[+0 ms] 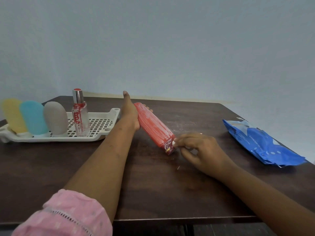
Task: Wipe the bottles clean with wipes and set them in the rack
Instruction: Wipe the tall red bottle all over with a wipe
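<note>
1. One white rack (68, 138) lies at the counter's (153, 193) left end and holds four upright bottles in a row: a yellow bottle (12, 114), a blue bottle (33, 116), a grey bottle (55, 118) and a clear spray bottle (81, 120) with a silver cap.
2. The left hand (129, 116) grasps the far end of the fifth, a red bottle (153, 126), fingers curled round it, thumb raised.
3. The red bottle's long axis runs diagonally from far left to near right, neck end nearest, just right of the rack.
4. The right hand (202, 150) pinches that neck end, fingers bent; something white shows at the fingertips, whether cap or wipe I cannot tell.
5. One blue wipes pack (260, 145) lies flat at the right.
</note>
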Available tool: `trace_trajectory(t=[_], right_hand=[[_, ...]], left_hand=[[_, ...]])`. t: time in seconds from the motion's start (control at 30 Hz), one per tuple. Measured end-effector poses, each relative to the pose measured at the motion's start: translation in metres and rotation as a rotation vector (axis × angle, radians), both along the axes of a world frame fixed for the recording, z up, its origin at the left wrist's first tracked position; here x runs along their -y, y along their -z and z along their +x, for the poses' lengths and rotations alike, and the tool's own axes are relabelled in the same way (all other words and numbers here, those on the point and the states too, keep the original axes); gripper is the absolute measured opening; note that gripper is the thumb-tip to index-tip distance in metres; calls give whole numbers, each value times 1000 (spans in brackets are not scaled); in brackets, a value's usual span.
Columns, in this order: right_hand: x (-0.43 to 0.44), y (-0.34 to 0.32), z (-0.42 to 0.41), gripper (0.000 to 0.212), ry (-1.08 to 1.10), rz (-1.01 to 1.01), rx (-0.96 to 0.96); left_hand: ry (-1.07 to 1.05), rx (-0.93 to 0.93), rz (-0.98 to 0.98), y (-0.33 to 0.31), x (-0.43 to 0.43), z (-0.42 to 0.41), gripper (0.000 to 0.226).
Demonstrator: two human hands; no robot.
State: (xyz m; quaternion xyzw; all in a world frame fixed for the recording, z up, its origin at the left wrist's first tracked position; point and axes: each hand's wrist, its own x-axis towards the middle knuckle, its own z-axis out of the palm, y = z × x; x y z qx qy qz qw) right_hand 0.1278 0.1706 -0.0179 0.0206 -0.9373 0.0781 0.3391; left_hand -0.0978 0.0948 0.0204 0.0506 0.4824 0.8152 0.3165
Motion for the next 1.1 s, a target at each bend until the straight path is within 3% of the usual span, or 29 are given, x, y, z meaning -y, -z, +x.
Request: trace_trajectory(t=[0.73,0.9,1.03,1.1], right_hand=[[1,-2,-4,21,-59,187,8],[5,0,-2,21,-127,305,100],[5,-5,-1,9,-19,154,30],[9,-4,-2,12,-11,153,15]], left_hand=[[-7,-10,-8,2,-2,-5,88],[-28,-16,-9,0,-4,-6,87],[-27,-35,-21,-1,-3,-3,78],[-37,-33,-27,-1,-3,-4,78]])
